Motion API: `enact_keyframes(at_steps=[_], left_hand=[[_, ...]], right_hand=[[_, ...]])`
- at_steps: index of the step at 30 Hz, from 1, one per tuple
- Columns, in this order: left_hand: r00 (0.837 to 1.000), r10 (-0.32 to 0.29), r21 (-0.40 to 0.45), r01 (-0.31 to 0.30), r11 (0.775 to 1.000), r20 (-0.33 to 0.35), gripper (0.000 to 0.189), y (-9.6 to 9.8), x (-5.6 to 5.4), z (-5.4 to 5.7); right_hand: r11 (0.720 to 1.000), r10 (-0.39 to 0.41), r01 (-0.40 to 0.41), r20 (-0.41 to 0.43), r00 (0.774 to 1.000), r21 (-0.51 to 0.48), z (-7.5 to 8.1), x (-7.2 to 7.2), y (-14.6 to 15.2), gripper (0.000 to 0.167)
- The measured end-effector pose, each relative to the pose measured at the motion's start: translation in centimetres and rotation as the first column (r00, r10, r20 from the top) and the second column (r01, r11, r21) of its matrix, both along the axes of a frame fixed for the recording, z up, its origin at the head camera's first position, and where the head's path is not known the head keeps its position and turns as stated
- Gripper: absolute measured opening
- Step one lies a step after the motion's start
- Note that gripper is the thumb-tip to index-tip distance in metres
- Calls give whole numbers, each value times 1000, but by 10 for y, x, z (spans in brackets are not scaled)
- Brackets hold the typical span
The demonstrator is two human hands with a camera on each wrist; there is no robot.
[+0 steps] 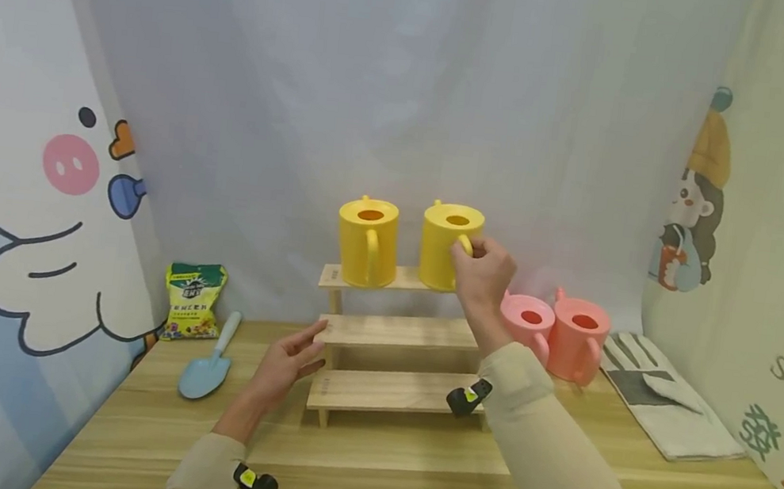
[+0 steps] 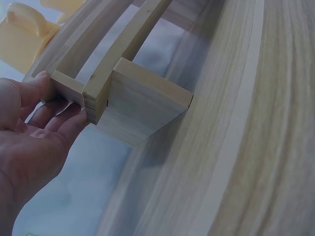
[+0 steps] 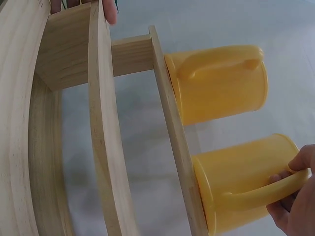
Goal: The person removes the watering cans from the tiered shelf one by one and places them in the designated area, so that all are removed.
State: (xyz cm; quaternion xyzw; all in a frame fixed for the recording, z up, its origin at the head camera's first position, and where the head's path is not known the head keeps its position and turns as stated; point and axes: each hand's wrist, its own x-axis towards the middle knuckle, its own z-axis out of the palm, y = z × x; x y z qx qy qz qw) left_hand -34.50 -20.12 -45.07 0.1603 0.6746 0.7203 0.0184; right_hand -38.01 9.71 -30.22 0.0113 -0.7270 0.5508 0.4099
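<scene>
My right hand (image 1: 484, 286) holds the handle of a yellow watering can (image 1: 440, 253) at the right end of the top shelf. In the right wrist view, the thumb and fingers close around the upper part of that handle (image 3: 261, 195), and the can's base is right at the shelf board. Beside it a second yellow watering can (image 1: 358, 245) stands upright, its handle facing me. My left hand (image 1: 281, 366) grips the left end of the three-tier wooden stand (image 1: 397, 331) at the middle tier; the left wrist view shows the thumb (image 2: 35, 86) over the board's edge and fingers below.
Two pink watering cans, a lighter one (image 1: 527, 313) and a darker one (image 1: 571, 347), stand right of the stand, partly behind my right arm. Gloves (image 1: 688, 427) lie farther right. On the left are a green-and-yellow packet (image 1: 194, 303) and a light blue trowel (image 1: 204, 376).
</scene>
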Motion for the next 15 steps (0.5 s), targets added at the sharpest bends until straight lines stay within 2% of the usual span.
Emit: enact_keyframes(at_steps=[6, 15], left_hand=[[1000, -3, 4, 3, 1000, -1, 53, 2, 0, -1], [1000, -3, -1, 3, 1000, 4, 54, 2, 1, 1]], right_hand=[[1000, 16, -17, -32, 999, -12, -4, 4, 8, 16], [1000, 8, -8, -59, 998, -5, 4, 13, 25, 18]])
